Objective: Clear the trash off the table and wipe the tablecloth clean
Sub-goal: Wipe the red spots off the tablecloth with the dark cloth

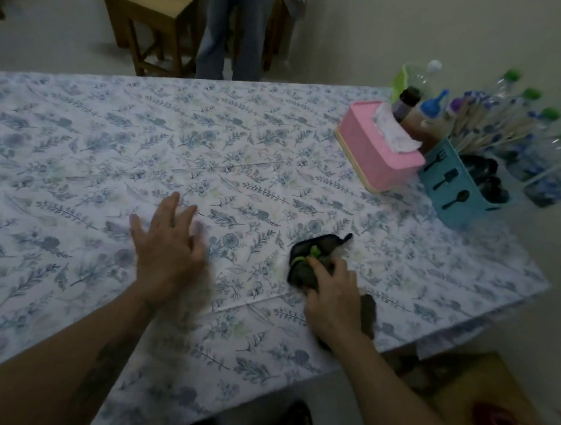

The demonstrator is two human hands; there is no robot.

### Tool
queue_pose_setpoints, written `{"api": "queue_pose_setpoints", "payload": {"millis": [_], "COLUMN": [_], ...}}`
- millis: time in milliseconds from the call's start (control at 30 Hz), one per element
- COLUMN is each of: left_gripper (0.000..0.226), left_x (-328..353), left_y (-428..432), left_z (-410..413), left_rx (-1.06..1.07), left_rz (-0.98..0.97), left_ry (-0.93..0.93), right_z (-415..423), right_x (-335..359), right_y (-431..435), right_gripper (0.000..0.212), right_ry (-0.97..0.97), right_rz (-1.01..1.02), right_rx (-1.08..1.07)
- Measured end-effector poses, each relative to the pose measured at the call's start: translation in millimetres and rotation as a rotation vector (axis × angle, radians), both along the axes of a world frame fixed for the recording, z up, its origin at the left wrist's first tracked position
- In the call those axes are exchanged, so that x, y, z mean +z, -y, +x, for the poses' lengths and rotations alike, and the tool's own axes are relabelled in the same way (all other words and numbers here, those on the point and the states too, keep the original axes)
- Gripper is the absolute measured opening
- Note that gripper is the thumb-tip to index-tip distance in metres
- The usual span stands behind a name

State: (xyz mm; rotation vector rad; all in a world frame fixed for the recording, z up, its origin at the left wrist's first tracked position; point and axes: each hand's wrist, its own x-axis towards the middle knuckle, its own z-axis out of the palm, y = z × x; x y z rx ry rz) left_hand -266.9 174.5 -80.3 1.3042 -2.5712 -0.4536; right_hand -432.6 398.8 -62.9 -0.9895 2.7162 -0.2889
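Left hand (165, 252): fingers spread wide, flat on tablecloth (107, 147), apparently steadying it.
Right hand (332, 299): fingers curled round dark rag (368, 313), apparently for wiping.

A blue-and-white floral tablecloth (106, 161) is covering the desk (504, 288) and hanging over its near edge. Towards the far right corner a pink tissue box (373, 156) is sitting just beside a blue cutlery holder (446, 183), with sauce bottles (418, 119) crowding behind them. Near the front right, a dark tray (324, 242) carrying green scraps (313, 251) is lying on the cloth, touching a dark rag (368, 313).
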Motion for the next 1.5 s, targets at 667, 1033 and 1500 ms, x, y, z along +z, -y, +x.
{"api": "queue_pose_setpoints", "payload": {"millis": [667,1033,1500], "left_gripper": [0.044,0.033,0.05], "left_x": [-4,45,57], "left_y": [-136,-225,-180], "left_z": [-97,-239,-206], "left_rx": [0.108,0.25,0.242], "left_rz": [0.046,0.781,0.374], "left_ry": [0.012,-0.218,-0.165], "right_z": [-148,-167,-180], "right_x": [19,31,46], "right_y": [-81,-88,-81], "right_gripper": [0.063,0.069,0.058], "right_ry": [0.313,0.643,0.053], "right_rz": [0.016,-0.186,-0.072], "right_rx": [0.048,-0.217,0.005]}}
